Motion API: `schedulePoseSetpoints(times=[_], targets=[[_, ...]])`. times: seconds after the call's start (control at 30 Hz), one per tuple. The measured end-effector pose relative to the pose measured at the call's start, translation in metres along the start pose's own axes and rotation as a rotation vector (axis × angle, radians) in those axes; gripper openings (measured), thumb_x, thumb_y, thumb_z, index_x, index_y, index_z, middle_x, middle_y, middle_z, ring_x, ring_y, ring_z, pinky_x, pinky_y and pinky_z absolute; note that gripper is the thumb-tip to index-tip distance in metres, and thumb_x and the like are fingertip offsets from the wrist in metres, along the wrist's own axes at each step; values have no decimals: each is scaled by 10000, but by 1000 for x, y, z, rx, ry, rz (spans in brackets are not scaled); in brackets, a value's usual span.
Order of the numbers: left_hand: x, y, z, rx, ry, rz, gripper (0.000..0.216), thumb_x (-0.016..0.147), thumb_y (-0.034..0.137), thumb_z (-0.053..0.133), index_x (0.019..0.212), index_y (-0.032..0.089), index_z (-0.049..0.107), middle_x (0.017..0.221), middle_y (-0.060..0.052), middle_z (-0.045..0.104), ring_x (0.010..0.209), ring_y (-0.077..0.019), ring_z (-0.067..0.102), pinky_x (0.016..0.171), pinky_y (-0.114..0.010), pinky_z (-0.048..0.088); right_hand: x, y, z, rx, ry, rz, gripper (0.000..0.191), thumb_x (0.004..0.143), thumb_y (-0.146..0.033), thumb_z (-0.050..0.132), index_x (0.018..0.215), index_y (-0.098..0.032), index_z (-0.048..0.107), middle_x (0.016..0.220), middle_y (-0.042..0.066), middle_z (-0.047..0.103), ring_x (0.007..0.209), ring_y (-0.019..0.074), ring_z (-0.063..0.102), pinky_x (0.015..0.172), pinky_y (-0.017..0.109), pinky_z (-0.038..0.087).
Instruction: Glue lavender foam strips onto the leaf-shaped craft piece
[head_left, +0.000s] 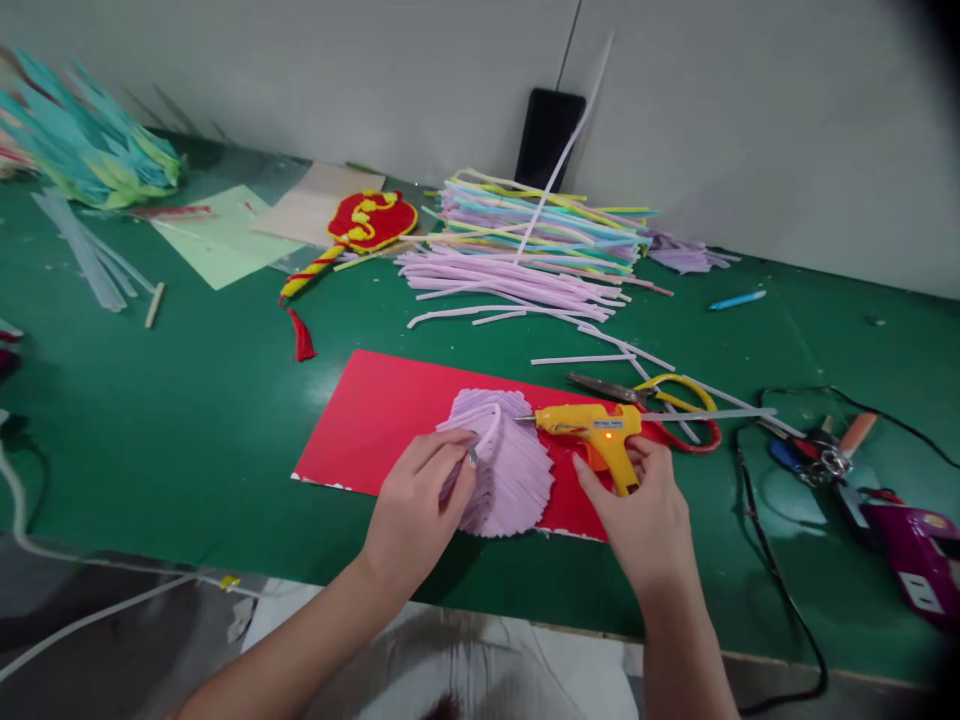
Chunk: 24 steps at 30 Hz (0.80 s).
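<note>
Strips of soft lilac stuff make a fan (502,470) low in the middle of the frame, flat on a red sheet (375,415). At the top of the fan one lilac strip (489,428) bends over in a loop. The left hand (420,505) pinches this strip with its fingertips and lies over the left side of the fan.

The right hand (649,515) grips the handle of a yellow glue gun (592,425). The gun lies sideways across the frame. Its tip points left, just beside the loop, and a pale glue stick (712,413) pokes out of its back to the right. A small orange light glows on its side. So the loop sits between the two hands, touching the left one and near the gun's tip.

Scissors (660,395) lie just behind the gun. Farther up, a pile of strips (525,250) in many colours rests on the green table (187,400). At the right, a black cord (772,570) curls near a purple tool (911,550).

The left hand hides part of the fan. I cannot tell if glue is on the tip. The purple tool is cut off at the right edge.
</note>
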<state>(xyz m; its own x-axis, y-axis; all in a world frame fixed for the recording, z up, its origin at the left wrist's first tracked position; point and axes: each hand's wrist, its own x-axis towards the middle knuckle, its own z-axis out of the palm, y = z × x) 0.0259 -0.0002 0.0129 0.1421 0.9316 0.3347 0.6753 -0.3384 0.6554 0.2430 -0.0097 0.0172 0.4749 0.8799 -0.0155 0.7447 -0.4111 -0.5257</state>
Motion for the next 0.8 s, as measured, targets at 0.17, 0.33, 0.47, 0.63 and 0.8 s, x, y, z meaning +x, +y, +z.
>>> schedulePoseSetpoints(times=[0.17,0.33,0.47,0.63,0.8], targets=[[1,-3,-2,-82,-43,-128,162,914,199,458,914,192,620,1019,-35,681,984,-162,603,893,-307,477,2,-4,7,1,123,-73,533,672,-536,646,1057,-198,501,1035,111,643,884,255,620,709,350,481],[2,-6,-2,-150,-47,-225,179,923,244,455,969,200,622,983,-33,688,942,-163,620,831,-291,489,2,-13,10,-16,173,-126,457,682,-506,617,1000,-191,522,887,83,654,718,217,613,618,327,470],[1,-7,-3,-144,-34,-257,192,928,266,445,946,194,623,915,-30,689,866,-159,630,764,-277,490,2,-17,10,-22,164,-118,433,673,-476,618,978,-182,526,817,70,641,625,192,586,569,315,453],[4,-5,-4,-90,-22,-267,217,930,296,433,868,189,611,807,-22,673,765,-157,627,660,-263,470,3,-16,10,-11,148,-99,419,643,-437,628,962,-186,524,813,78,650,624,199,583,597,336,466],[7,-4,-4,-64,-20,-262,253,937,318,415,847,189,613,769,-22,659,756,-160,627,658,-267,459,4,-14,11,-8,125,-90,416,639,-393,630,982,-186,519,875,92,663,672,207,603,636,346,478]])
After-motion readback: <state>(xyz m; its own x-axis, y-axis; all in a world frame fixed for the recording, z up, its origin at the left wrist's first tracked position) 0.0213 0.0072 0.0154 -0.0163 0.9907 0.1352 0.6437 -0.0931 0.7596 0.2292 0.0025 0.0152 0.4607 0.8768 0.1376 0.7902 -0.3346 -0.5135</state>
